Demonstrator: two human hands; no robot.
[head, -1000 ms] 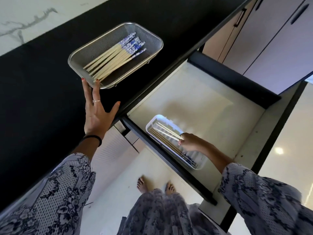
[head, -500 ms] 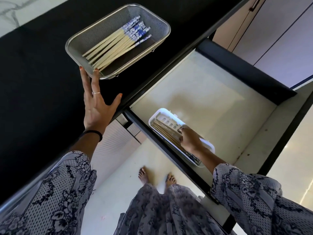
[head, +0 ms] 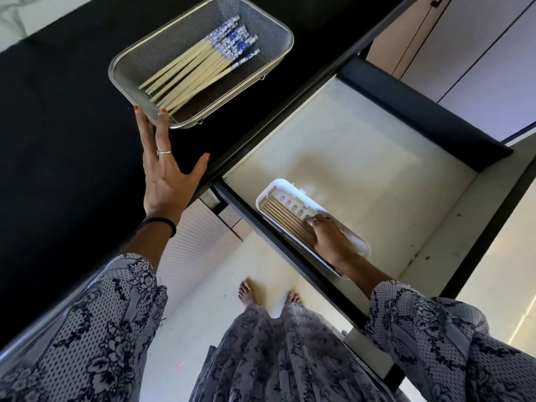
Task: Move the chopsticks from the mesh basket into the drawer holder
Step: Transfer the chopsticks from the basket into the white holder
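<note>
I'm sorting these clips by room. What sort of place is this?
Most likely a home kitchen: a dark countertop holds a mesh basket of chopsticks, and below it an open drawer contains a white holder. Cabinet doors stand beyond.

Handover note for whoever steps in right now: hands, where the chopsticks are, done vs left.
Left hand: fingers straight, tips touching the near corner of the mesh basket on the black counter; holds nothing.
Right hand: down in the white holder in the open drawer, fingers resting on the chopsticks laid there; whether it grips any I cannot tell.
Done: one batch lies in the holder.
Left: a bundle of blue-patterned chopsticks remains in the basket; move those over.
</note>
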